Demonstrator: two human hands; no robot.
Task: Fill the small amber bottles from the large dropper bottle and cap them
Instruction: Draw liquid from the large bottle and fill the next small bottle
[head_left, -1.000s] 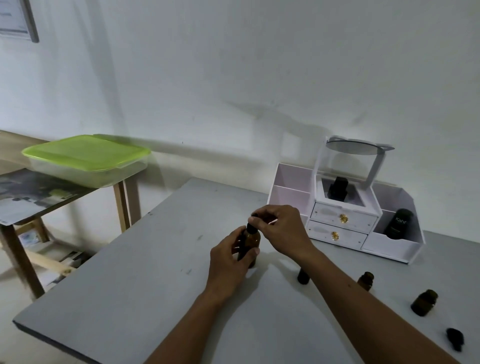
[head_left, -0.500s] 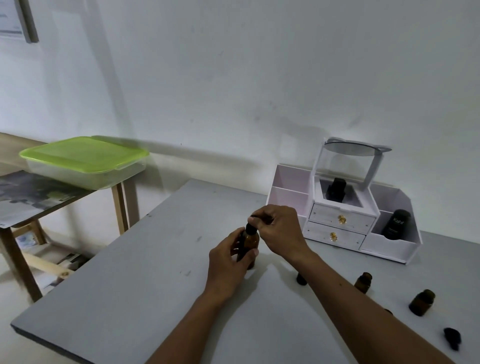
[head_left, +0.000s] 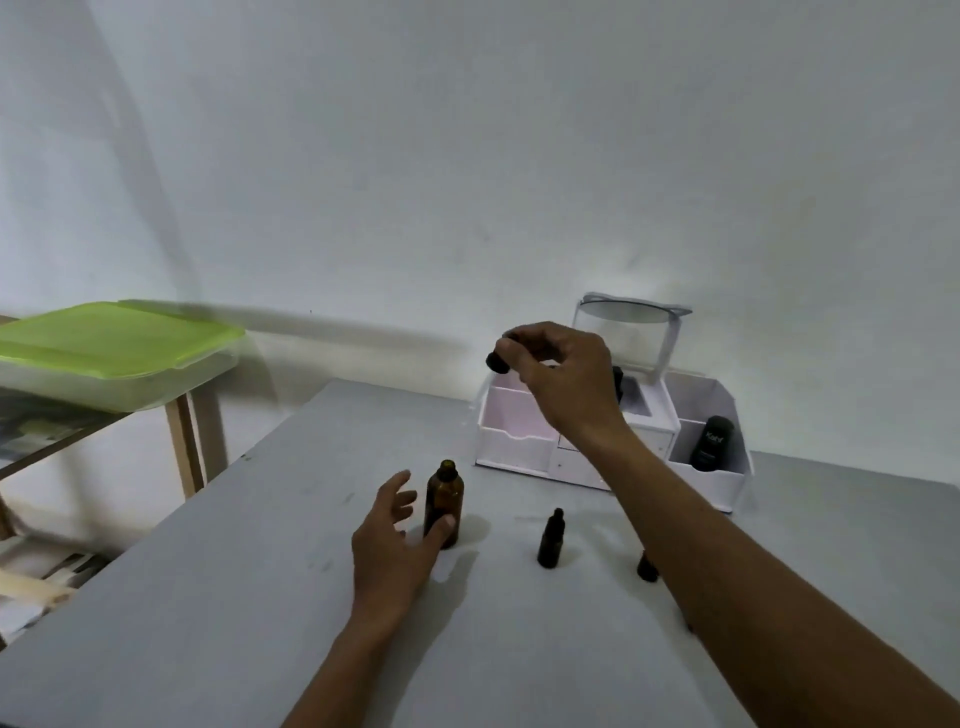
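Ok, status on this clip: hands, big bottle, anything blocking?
Right hand raised, pinching black cap. Left hand open beside uncapped large bottle. Nothing blocking.

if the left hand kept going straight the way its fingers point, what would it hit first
Most likely the large amber bottle: the left hand is open beside it, fingers aimed up and right, thumb already at its base. Depth is unclear, so the fingers could slip just behind it.

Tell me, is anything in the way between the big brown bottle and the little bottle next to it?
Nothing visible. The big bottle stands open by the left hand, with bare table between it and the little bottle.
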